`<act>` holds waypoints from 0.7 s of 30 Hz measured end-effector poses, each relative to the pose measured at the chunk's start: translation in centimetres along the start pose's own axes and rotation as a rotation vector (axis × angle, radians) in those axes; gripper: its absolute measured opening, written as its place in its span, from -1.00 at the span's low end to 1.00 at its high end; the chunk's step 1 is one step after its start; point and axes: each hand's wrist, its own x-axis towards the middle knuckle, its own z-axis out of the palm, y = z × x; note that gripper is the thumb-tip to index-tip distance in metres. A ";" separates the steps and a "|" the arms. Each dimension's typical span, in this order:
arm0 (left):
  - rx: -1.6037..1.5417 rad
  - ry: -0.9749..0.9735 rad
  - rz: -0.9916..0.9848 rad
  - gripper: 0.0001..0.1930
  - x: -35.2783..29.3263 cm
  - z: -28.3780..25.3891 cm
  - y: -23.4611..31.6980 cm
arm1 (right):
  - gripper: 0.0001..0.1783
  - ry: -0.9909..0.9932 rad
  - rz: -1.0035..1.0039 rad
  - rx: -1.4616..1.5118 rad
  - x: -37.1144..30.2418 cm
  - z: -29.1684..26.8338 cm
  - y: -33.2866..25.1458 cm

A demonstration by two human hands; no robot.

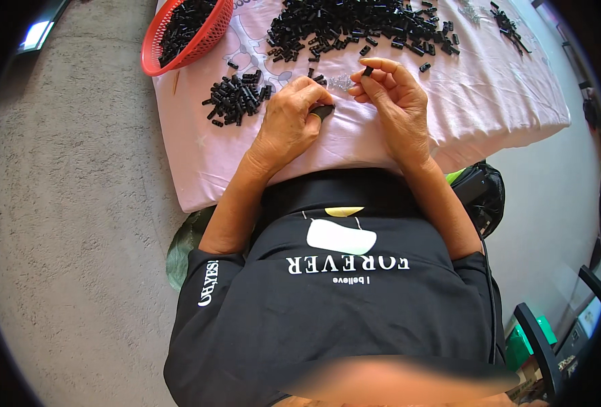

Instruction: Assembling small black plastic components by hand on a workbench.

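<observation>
My left hand [288, 123] rests over the table's near part, fingers curled and closed. At its thumb tip is a dark rounded piece [323, 111] with a yellowish edge; whether it is held or worn I cannot tell. Slightly higher to the right, my right hand [403, 105] pinches a small black plastic part [367, 70] between thumb and forefinger. Between the hands lies a little heap of thin silvery pins [342, 83]. A few loose black parts [319, 79] lie just beyond my left fingers. Left of that hand sits a small pile of black cylindrical parts [236, 100].
A pink patterned cloth covers the table [490, 102]. At its far left stands a red plastic basket [205, 42] with black parts inside. A large spread of black parts [354, 24] covers the far middle. Beneath the right edge is a black bag [485, 197].
</observation>
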 end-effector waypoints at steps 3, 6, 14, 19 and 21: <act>0.027 0.011 0.007 -0.79 -0.1 0.1 -0.2 | -0.77 0.012 0.000 -0.004 0.0 0.1 0.0; -0.031 0.048 -0.052 -0.80 -0.1 -0.1 0.3 | -0.80 0.034 0.024 0.030 -0.1 0.1 0.0; -0.200 0.161 -0.068 -0.71 0.0 -0.3 0.0 | -0.80 0.014 0.012 -0.026 -0.2 0.0 0.2; -0.253 0.162 -0.154 -0.76 -0.2 -0.1 0.0 | -0.78 0.013 0.014 -0.030 -0.2 0.0 0.2; -0.294 0.160 -0.203 -0.78 -0.2 0.1 -0.1 | -0.83 0.026 -0.015 -0.036 -0.2 0.0 0.3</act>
